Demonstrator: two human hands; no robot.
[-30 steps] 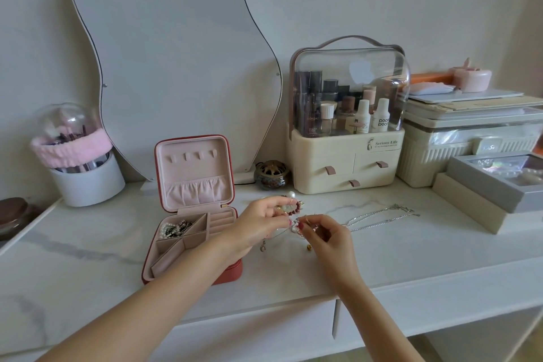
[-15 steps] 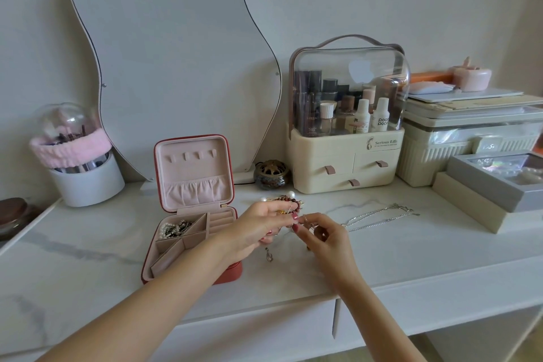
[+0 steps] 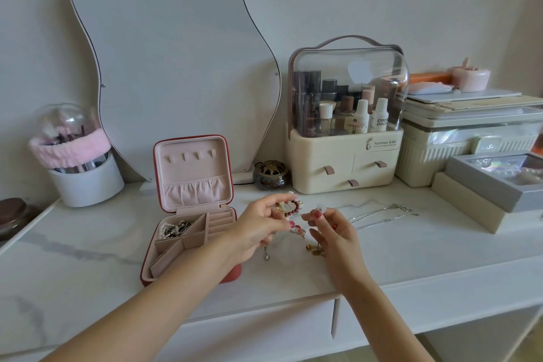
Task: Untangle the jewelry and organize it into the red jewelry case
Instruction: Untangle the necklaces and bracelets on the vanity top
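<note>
Red beads of a bracelet [image 3: 292, 208] show in my left hand [image 3: 258, 223], which pinches the tangled jewelry bundle just above the tabletop [image 3: 411, 247], right of the red jewelry case [image 3: 188, 214]. Left grip: narrow, holding the beaded clump, with a charm [image 3: 266, 256] dangling below it. My right hand [image 3: 332, 229] pinches a small pearl-like piece [image 3: 318, 209] between thumb and forefinger; grip narrow, holding that piece. Gold bits [image 3: 314, 250] hang under the right hand; can't tell whether they touch the surface.

Change vs a second ago: hands were pressed together over the knot, now they sit slightly apart, with a short strand stretched between them. The dangling charm hangs lower too. I judge one piece is starting to pull free; untangling is under way, not done.

Case lid is open and upright. A pearl and dark-metal pile [image 3: 173, 229] sits in its back-left compartment; the front compartments look unfilled, ring rolls at back right. Two silver chains [image 3: 382, 216] lie on the tabletop to the right, untouched, well apart from the case. So most sorting is left.
</note>
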